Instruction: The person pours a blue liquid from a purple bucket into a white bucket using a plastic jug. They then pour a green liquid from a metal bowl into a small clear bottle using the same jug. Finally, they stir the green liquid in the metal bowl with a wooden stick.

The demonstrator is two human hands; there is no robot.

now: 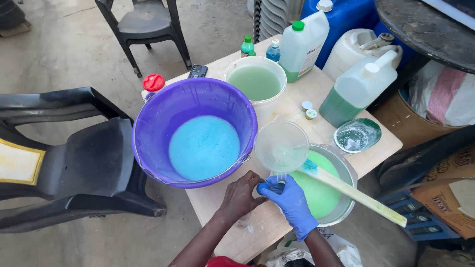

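Both hands hide sm. blue bottle under funnel; grip unclear.

Small blue bottle cap, clear funnel above.

Setting: an informal open-air workshop for mixing liquids is shown.
Floor: bare concrete is seen.
Furniture: black plastic chairs and a small wooden tabletop are used.
Stock: large jerrycans, buckets of coloured liquid and a cardboard box are kept around.
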